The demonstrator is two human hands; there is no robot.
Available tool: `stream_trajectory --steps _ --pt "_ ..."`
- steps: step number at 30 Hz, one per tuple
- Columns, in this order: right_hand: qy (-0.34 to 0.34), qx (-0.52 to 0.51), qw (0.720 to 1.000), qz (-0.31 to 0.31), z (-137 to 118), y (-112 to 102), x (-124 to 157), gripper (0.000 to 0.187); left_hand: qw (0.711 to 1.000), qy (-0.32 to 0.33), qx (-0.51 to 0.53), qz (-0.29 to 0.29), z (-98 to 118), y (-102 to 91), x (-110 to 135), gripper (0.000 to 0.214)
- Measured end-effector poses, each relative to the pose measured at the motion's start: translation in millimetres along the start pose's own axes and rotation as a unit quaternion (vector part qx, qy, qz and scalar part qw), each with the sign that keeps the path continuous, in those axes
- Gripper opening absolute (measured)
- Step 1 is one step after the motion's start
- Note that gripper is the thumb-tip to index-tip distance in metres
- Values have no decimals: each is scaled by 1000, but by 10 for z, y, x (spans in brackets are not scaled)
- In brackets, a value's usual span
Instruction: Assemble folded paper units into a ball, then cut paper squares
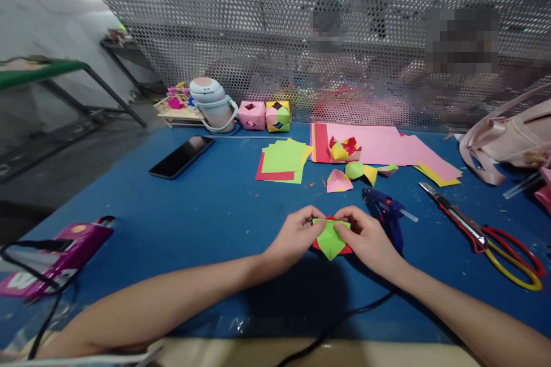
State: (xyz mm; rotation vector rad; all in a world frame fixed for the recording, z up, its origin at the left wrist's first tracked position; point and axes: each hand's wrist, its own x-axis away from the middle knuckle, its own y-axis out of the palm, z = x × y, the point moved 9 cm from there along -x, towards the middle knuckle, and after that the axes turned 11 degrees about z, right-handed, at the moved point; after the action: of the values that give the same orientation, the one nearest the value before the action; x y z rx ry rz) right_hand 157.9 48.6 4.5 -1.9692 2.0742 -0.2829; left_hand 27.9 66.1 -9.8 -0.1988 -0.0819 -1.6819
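Both hands hold one folded paper piece, green on top with red showing at its edges, a little above the blue table. My left hand pinches its left corner between thumb and fingers. On the opposite corner, my right hand grips it the same way, thumb on the green face. Just right of my right hand lies a blue glue gun, partly hidden by that hand. Beyond the hands are a pink folded piece, small green and yellow folded pieces, and a red and yellow paper shape.
Green and red paper squares lie ahead, with pink sheets behind. A cutter and scissors are at right, a phone, purple case and bottle at left. Paper cubes stand by the mesh screen.
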Motion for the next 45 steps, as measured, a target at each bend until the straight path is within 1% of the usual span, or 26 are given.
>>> stream_trajectory --steps 5,9,11,13,16,18,23,27,30,33,36,38,40,43,45 --pt "-48 6 999 -11 -123 11 9 9 1000 23 -13 -11 28 2 11 22" --pt "-77 15 997 -18 -242 -2 14 12 997 61 -35 -11 65 -6 21 19" --pt "-72 14 997 -24 -242 5 10 16 995 84 -53 -16 84 5 32 17" --pt "-48 6 999 -24 -180 15 2 18 992 105 -72 -21 100 20 46 16" --pt "-13 -4 1000 -22 -73 38 -1 13 988 122 -89 -20 106 26 55 16" --pt "-19 11 1000 -21 -71 48 3 12 988 123 -87 -18 101 23 55 16" --pt "-81 78 994 -8 -205 28 15 17 992 103 -65 -28 81 34 58 17" --pt "-132 97 987 -5 -282 24 34 18 993 85 -60 -50 73 72 62 17" --pt "-160 105 981 -10 -323 25 45 18 992 90 -73 -49 88 72 56 21" --pt "-142 93 985 -20 -317 10 29 22 990 111 -85 -33 133 43 52 23" --pt "-85 61 994 -24 -249 -25 -1 25 989 120 -86 1 159 -21 45 20" --pt "-59 55 997 -14 -203 -50 -16 27 989 119 -88 14 147 -45 41 17" --pt "-65 72 995 -5 -194 -53 -21 23 989 120 -88 13 119 -42 38 14" --pt "-106 99 989 -8 -237 -6 -7 12 989 121 -81 1 58 -13 38 12" --pt "-146 113 983 -20 -296 42 18 15 989 121 -83 -13 22 19 43 10"
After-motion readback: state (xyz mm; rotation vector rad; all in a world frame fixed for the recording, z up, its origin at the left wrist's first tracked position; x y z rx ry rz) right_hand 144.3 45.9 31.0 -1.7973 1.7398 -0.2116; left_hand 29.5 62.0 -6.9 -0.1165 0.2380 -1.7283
